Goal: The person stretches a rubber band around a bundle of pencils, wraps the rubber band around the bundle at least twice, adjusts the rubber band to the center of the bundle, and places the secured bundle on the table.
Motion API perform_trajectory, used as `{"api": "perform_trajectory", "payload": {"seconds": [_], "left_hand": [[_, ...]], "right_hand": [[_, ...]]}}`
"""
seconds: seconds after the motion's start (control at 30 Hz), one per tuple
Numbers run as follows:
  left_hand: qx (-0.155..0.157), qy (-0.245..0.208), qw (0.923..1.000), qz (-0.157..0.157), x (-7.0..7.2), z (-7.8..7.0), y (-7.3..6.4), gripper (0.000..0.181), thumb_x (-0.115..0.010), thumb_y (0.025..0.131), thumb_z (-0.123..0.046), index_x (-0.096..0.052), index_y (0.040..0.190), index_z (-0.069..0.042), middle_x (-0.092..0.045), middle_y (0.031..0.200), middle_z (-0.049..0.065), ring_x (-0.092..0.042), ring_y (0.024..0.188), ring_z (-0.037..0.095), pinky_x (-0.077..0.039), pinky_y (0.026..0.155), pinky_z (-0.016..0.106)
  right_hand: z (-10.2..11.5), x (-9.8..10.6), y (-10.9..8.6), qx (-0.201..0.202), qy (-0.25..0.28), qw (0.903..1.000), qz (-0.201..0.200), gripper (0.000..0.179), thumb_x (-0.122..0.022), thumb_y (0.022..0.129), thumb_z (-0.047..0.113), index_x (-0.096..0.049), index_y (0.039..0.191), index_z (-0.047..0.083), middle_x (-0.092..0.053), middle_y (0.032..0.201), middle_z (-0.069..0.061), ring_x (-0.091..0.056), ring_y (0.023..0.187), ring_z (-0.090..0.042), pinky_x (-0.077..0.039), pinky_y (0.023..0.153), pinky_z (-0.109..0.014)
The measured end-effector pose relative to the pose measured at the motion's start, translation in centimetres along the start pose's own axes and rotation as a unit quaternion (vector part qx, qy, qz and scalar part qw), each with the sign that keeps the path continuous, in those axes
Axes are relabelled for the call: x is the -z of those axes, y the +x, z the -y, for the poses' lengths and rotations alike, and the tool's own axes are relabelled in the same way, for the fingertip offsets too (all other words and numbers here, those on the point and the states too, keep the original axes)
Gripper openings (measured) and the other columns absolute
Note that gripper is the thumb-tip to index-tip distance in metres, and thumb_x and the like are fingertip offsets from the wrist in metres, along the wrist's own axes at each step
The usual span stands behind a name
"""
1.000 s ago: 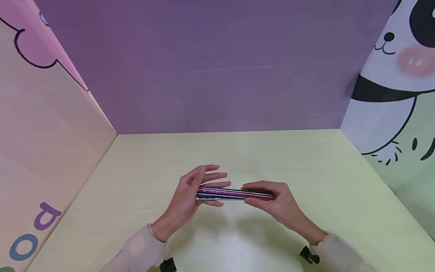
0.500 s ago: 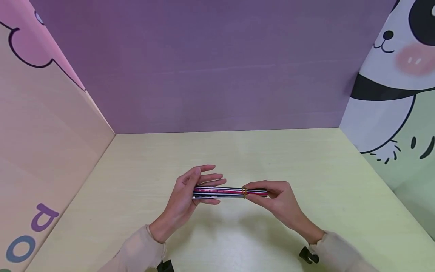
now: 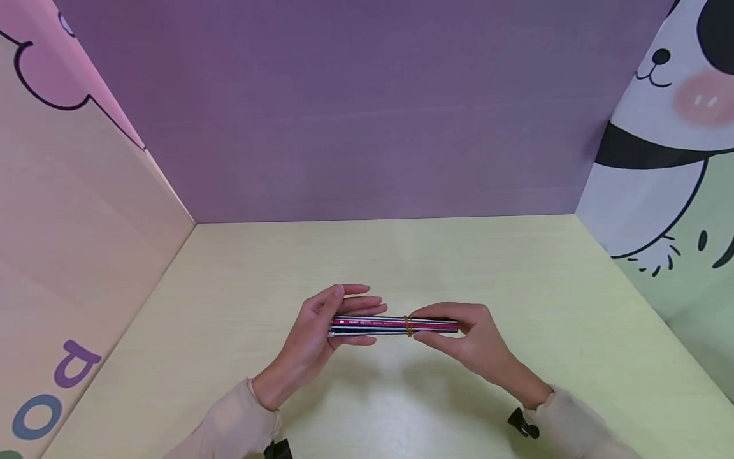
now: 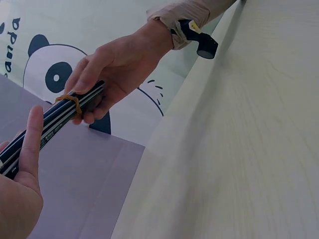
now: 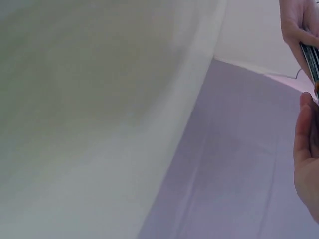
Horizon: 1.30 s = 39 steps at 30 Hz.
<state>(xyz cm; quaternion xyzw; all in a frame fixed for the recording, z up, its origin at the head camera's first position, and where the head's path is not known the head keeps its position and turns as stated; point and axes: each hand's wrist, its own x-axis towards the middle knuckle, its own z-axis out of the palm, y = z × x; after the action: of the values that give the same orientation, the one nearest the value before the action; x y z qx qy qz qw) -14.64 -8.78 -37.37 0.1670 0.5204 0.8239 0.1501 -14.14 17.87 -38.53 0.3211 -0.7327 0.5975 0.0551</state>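
A bundle of dark and pink striped pencils point(image 3: 373, 323) lies level between the two hands, above the table. A yellowish rubber band point(image 3: 408, 326) is wound round it, right of its middle. My left hand point(image 3: 306, 331) has its fingers stretched out along the left end, with the pencil ends against the palm; one finger point(image 4: 32, 139) crosses in front of the bundle. My right hand point(image 3: 473, 331) pinches the bundle's right part between thumb and fingers, with the fingertips right beside the band. The right hand partly hides the right end of the pencils.
The pale wooden table point(image 3: 401, 261) meets a purple back wall point(image 3: 367, 115). Side panels stand at left point(image 3: 86, 223) and right, the right one with a printed panda point(image 3: 648, 127). Black wrist devices point(image 3: 524, 424) sit at both sleeves.
The rubber band has shifted slightly left along the pencils, with the right fingertips beside it. The left hand has stayed nearly in place, its fingers still stretched out.
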Motion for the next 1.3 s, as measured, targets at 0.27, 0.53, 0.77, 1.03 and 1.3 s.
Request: {"api": "perform_trajectory", "payload": {"seconds": [0.27, 0.53, 0.77, 1.03, 1.3], "left_hand": [[0.005, -0.006, 0.9999, -0.011, -0.1, 0.6, 0.1, 0.041, -0.043, 0.108, -0.032, -0.057, 0.126, 0.001, -0.068, 0.12, 0.019, -0.064, 0.116, 0.035, -0.059, 0.079, 0.049], [0.02, -0.011, 0.9995, -0.02, -0.3, 1.2, -0.1, 0.044, -0.045, 0.107, -0.035, -0.056, 0.127, 0.004, -0.068, 0.119, 0.02, -0.064, 0.116, 0.035, -0.06, 0.078, 0.046], [0.017, -0.001, 0.9999, -0.005, -0.3, 1.2, -0.2, 0.047, -0.041, 0.109, -0.032, -0.053, 0.127, 0.009, -0.068, 0.12, 0.02, -0.064, 0.116, 0.035, -0.059, 0.081, 0.047], [-0.001, 0.011, 0.9999, 0.011, -1.0, 1.4, 0.3, 0.043, -0.04, 0.109, -0.03, -0.058, 0.122, 0.006, -0.068, 0.119, 0.021, -0.062, 0.117, 0.039, -0.057, 0.083, 0.05], [-0.017, 0.028, 0.9992, 0.022, -0.6, 1.2, 0.6, 0.041, -0.038, 0.11, -0.026, -0.06, 0.124, 0.006, -0.064, 0.125, 0.023, -0.063, 0.117, 0.035, -0.057, 0.083, 0.05]], "right_hand": [[-0.1, 0.3, 0.0, 0.064, -0.089, 0.9939, 0.013, 0.024, -0.08, 0.084, 0.005, -0.076, 0.106, 0.012, -0.075, 0.1, 0.001, -0.071, 0.088, -0.013, -0.059, 0.071, -0.029], [-0.2, -1.0, 0.4, 0.092, -0.135, 0.9865, 0.001, 0.026, -0.085, 0.079, 0.011, -0.078, 0.104, 0.008, -0.076, 0.091, 0.004, -0.063, 0.079, -0.01, -0.053, 0.063, -0.023], [-0.7, -0.9, 0.3, 0.117, -0.172, 0.978, 0.009, 0.031, -0.086, 0.077, 0.011, -0.077, 0.107, 0.01, -0.074, 0.094, 0.006, -0.063, 0.083, -0.01, -0.052, 0.068, -0.021], [-0.5, -0.3, 0.6, 0.212, -0.304, 0.9288, 0.018, 0.026, -0.085, 0.079, 0.016, -0.076, 0.103, 0.009, -0.074, 0.093, 0.004, -0.067, 0.089, -0.01, -0.044, 0.087, -0.028], [-0.2, -1.1, 1.2, 0.203, -0.355, 0.9122, 0.029, 0.035, -0.086, 0.078, 0.019, -0.074, 0.109, 0.007, -0.075, 0.095, 0.004, -0.068, 0.076, -0.005, -0.051, 0.081, -0.027]]}}
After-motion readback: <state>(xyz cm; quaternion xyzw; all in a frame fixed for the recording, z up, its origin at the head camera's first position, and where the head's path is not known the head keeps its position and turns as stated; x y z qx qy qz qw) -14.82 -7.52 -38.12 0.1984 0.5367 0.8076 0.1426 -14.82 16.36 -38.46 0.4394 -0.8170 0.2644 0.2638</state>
